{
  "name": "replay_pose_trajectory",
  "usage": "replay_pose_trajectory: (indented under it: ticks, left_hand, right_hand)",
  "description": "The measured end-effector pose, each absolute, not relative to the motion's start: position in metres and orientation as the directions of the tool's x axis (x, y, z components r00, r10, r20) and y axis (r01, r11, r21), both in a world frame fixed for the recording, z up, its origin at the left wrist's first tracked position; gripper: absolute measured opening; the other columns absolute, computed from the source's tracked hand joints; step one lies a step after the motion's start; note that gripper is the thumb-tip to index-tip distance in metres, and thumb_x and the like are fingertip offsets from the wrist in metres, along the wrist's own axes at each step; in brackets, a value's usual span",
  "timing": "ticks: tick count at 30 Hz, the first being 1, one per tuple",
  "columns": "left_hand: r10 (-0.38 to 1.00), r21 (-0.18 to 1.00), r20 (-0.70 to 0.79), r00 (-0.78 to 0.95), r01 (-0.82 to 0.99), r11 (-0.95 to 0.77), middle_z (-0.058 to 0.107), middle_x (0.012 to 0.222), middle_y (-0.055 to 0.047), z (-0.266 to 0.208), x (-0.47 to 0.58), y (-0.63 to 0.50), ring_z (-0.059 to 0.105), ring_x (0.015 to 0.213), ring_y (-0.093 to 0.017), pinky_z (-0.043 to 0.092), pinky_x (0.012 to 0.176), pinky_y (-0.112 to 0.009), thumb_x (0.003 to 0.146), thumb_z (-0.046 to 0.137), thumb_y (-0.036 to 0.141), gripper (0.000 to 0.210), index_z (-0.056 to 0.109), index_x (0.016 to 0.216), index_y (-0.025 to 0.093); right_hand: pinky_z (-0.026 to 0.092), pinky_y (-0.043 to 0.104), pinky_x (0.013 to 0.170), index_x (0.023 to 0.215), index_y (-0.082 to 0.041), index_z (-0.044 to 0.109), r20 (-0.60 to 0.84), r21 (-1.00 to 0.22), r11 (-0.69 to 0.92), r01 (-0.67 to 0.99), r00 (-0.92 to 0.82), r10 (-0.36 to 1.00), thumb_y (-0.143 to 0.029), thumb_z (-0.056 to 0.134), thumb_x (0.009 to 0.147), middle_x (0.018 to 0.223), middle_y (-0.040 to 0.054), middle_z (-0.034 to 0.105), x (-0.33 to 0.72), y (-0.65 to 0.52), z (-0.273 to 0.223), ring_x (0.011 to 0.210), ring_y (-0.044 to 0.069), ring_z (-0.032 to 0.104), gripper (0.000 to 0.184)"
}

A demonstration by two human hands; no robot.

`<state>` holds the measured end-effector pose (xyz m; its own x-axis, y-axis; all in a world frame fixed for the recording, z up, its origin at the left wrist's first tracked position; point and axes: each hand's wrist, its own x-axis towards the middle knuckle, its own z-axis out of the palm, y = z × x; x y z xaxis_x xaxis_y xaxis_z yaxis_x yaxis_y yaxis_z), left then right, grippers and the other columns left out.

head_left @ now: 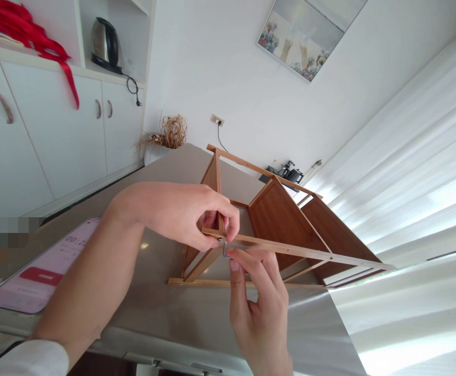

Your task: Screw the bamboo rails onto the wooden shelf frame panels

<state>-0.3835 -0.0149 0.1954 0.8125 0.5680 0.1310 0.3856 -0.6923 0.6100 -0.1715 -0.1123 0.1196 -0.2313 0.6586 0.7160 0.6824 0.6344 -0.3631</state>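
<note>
A wooden shelf rack (286, 248) with brown panels lies on its side on the grey table (161, 313). My left hand (184, 211) reaches across and pinches the rack's near rail at its left end, thumb beside a small screw (220, 239). In my right hand (261, 297), thumb and forefinger grip a small bent grey hex key (225, 250). The key is just below the rail, close to the screw; I cannot tell whether its tip sits in the screw head.
A phone (35, 271) showing a timer lies on the table at the left, under my left forearm. White cabinets (55, 125) with an electric kettle (106, 44) and red ribbon (27, 31) stand behind. Dark appliances (288, 171) are beyond the rack, and white curtains (419, 172) hang at the right.
</note>
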Motion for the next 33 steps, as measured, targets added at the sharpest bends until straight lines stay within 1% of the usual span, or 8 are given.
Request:
replay_pose_trajectory:
  ticks: [5,9,18,24,28,33]
  left_hand:
    - [0.582,0.604,0.129,0.803,0.402,-0.688,0.068,0.091,0.003,0.194,-0.384,-0.016,0.062,0.08,-0.013,0.045,0.072,-0.023,0.083,0.064,0.026,0.015,0.07,0.097,0.028]
    - [0.575,0.599,0.136,0.807,0.395,-0.696,0.068,0.092,0.003,0.194,-0.384,-0.016,0.062,0.081,-0.013,0.045,0.072,-0.022,0.083,0.064,0.025,0.016,0.07,0.097,0.028]
    - [0.543,0.621,0.139,0.828,0.355,-0.699,0.067,0.091,0.003,0.196,-0.384,-0.015,0.061,0.08,-0.013,0.043,0.07,-0.023,0.081,0.063,0.021,0.017,0.069,0.097,0.026]
    - [0.551,0.628,0.142,0.822,0.356,-0.692,0.068,0.091,0.003,0.195,-0.384,-0.015,0.061,0.08,-0.013,0.043,0.07,-0.024,0.08,0.063,0.021,0.018,0.068,0.096,0.027]
    - [0.558,0.629,0.136,0.819,0.364,-0.687,0.069,0.091,0.003,0.194,-0.384,-0.015,0.062,0.08,-0.013,0.043,0.071,-0.023,0.081,0.063,0.022,0.018,0.069,0.097,0.028]
    - [0.565,0.624,0.132,0.814,0.375,-0.686,0.069,0.091,0.004,0.193,-0.384,-0.014,0.062,0.081,-0.013,0.043,0.071,-0.023,0.08,0.063,0.021,0.019,0.07,0.097,0.029]
  right_hand:
    - [0.049,0.031,0.078,0.112,-0.022,0.066,0.711,-0.173,0.64,0.749,-0.355,0.607,-0.005,0.053,0.094,0.097,0.0048,0.051,-0.162,-0.106,0.131,0.09,0.016,0.052,0.028]
    - [0.048,0.03,0.077,0.112,-0.021,0.066,0.708,-0.094,0.66,0.745,-0.416,0.571,-0.003,0.054,0.093,0.099,0.0062,0.05,-0.162,-0.103,0.136,0.091,0.016,0.05,0.029]
    - [0.048,0.03,0.077,0.116,-0.02,0.066,0.71,-0.058,0.665,0.745,-0.437,0.552,-0.001,0.056,0.092,0.098,0.0063,0.051,-0.167,-0.104,0.143,0.09,0.017,0.049,0.032]
    - [0.048,0.032,0.078,0.12,-0.022,0.066,0.681,-0.069,0.643,0.763,-0.435,0.589,-0.001,0.056,0.092,0.103,0.0069,0.053,-0.169,-0.107,0.144,0.09,0.017,0.049,0.036]
    - [0.047,0.031,0.077,0.119,-0.02,0.065,0.682,-0.037,0.633,0.773,-0.444,0.581,0.001,0.055,0.09,0.102,0.0073,0.053,-0.171,-0.111,0.151,0.089,0.017,0.047,0.036]
    - [0.047,0.029,0.075,0.117,-0.019,0.065,0.646,-0.035,0.639,0.769,-0.47,0.601,0.003,0.052,0.088,0.103,0.0071,0.052,-0.173,-0.112,0.158,0.09,0.017,0.047,0.038]
